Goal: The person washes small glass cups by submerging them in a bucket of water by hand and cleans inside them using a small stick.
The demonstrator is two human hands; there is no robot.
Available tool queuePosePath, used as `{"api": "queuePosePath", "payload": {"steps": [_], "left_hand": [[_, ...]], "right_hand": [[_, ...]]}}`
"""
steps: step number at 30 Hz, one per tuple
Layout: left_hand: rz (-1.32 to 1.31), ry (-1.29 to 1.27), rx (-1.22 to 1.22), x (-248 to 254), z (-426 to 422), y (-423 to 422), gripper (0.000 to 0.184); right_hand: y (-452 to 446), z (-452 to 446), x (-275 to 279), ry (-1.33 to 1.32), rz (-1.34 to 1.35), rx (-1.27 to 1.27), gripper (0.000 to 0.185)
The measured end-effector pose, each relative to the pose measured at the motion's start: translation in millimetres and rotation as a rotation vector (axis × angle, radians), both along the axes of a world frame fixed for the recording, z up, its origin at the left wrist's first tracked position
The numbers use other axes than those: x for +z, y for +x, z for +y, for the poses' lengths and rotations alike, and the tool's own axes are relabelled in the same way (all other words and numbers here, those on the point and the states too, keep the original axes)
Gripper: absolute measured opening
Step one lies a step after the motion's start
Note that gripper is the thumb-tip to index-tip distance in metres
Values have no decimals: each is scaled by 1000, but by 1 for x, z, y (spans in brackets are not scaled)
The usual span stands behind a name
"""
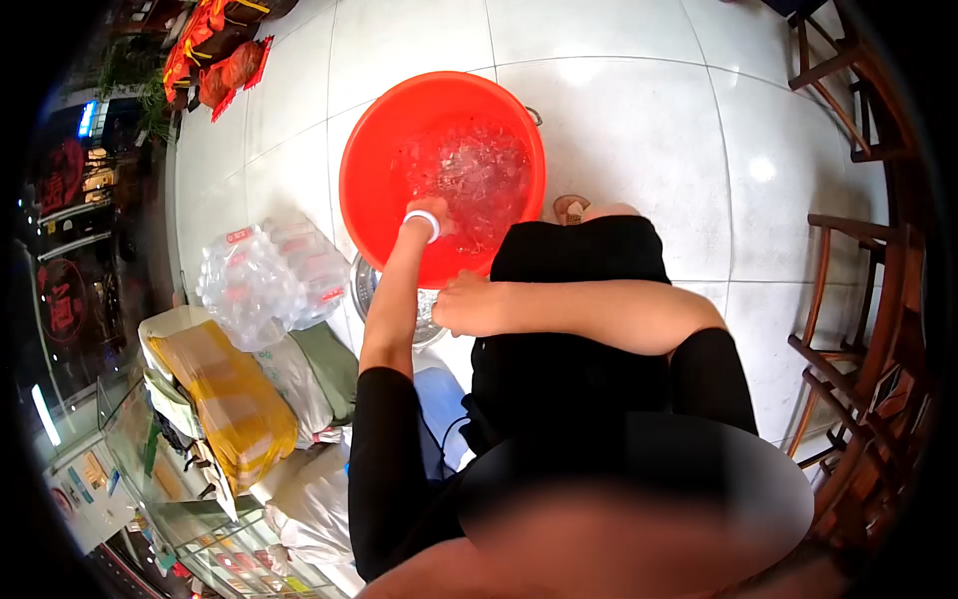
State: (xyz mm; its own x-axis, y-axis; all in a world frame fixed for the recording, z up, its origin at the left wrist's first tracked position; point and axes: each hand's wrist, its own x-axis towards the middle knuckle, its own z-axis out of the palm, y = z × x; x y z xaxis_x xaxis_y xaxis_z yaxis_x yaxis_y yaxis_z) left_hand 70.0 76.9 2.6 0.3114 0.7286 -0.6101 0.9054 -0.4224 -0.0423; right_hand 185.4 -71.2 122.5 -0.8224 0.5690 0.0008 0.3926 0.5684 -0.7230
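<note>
A large red plastic basin (374, 150) stands on the floor, with churned, clear-looking water (479, 170) in it. Into its near left part reaches my left hand (431, 212), a white band around the wrist. Its fingers are down in the basin, blurred and hard to make out. My right hand (464, 303) is curled just outside the basin's near rim, over a round metal bowl or strainer (427, 324). What its fingers grip, if anything, is hidden. The metal vessel lies partly under the red basin and my forearms.
Shrink-wrapped clear bottles (264, 280) stand left of the basin. Nearer are a yellow taped parcel (225, 394) and white bags (314, 504). Red packages (225, 65) lie at the far left. Wooden chairs (848, 329) line the right side of the tiled floor (629, 120).
</note>
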Motion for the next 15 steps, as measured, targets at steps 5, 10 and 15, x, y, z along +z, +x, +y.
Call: {"api": "queuePosePath", "payload": {"steps": [5,10,15], "left_hand": [[-426,182,178,78,10,24,42],[-872,-110,182,26,21,7,36],[-269,144,27,32,9,19,41]], "right_hand": [[-2,-6,1,-32,39,32,20],[-1,0,-1,42,1,-31,22],[-1,-5,2,38,-41,-101,22]]}}
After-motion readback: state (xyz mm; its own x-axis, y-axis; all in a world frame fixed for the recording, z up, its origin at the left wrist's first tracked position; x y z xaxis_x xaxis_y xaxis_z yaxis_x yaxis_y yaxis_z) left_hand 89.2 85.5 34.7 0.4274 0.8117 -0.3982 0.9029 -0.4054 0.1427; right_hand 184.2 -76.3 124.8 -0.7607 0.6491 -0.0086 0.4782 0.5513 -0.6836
